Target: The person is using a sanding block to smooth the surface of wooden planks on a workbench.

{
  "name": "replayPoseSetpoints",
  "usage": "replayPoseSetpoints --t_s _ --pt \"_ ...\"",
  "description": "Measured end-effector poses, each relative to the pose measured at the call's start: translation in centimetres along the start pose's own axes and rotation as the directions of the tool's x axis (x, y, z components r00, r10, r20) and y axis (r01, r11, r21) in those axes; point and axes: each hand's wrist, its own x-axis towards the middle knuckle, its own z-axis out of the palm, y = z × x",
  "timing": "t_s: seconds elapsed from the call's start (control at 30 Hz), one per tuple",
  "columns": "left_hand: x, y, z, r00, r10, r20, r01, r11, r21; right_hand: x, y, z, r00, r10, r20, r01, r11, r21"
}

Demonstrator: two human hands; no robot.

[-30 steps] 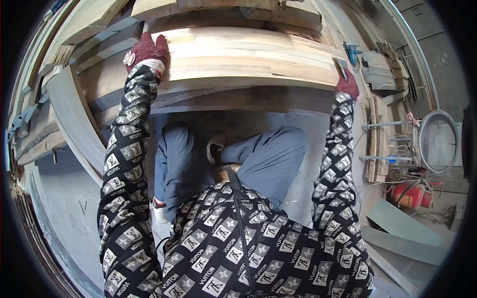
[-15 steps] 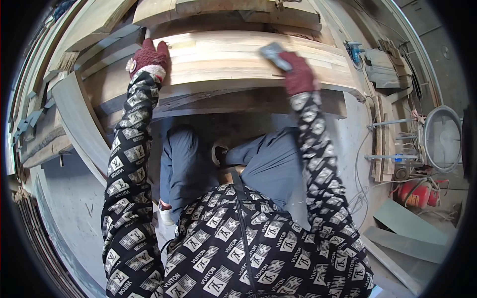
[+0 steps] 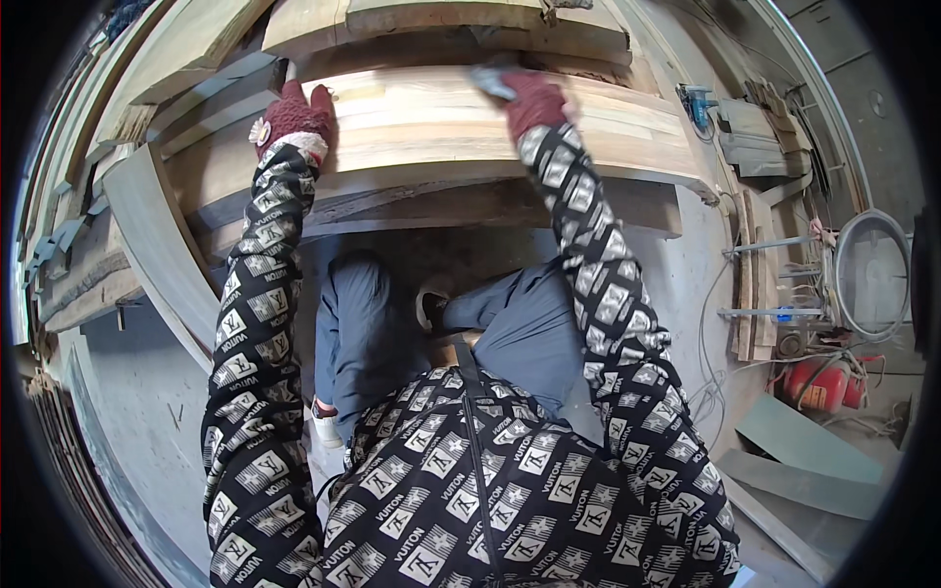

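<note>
A pale wooden panel (image 3: pixel 412 122) made of glued strips lies across the work in front of me, over darker timber. My left hand (image 3: pixel 296 120), in a maroon knit glove, rests flat on the left part of the panel with its fingers apart. Near the panel's far edge, right of the middle, my right hand (image 3: pixel 537 103) wears a matching glove and is closed around a grey flat pad (image 3: pixel 493 82). The pad is smeared by motion, so its exact kind cannot be made out.
Thick planks (image 3: pixel 431 20) lie beyond the panel, with more boards (image 3: pixel 162 230) at the left. A blue power tool (image 3: pixel 698 106) sits at the right. Farther right are a round-framed stand (image 3: pixel 872 274), a red machine (image 3: pixel 818 380) and loose cables (image 3: pixel 708 392).
My right hand has moved left and slightly away from me with the grey pad, toward the panel's far edge. My left hand has stayed in place.
</note>
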Motion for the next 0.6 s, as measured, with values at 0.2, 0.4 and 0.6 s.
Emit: replayPoseSetpoints --t_s 0.2,0.4,0.6 --pt "-0.4 0.4 -0.8 0.999 0.000 0.039 0.001 0.999 -0.041 -5.8 2.2 -9.6 0.998 -0.065 -0.011 0.064 0.926 0.372" --pt "0.1 2.1 0.3 0.998 0.061 -0.028 -0.062 0.998 -0.021 -4.6 25.6 -10.2 0.902 0.398 -0.166 -0.376 0.914 0.151" --pt "0.3 3.1 0.2 0.998 0.066 -0.012 -0.066 0.996 -0.055 1.5 14.7 -3.4 0.887 0.424 -0.183 -0.413 0.905 0.097"
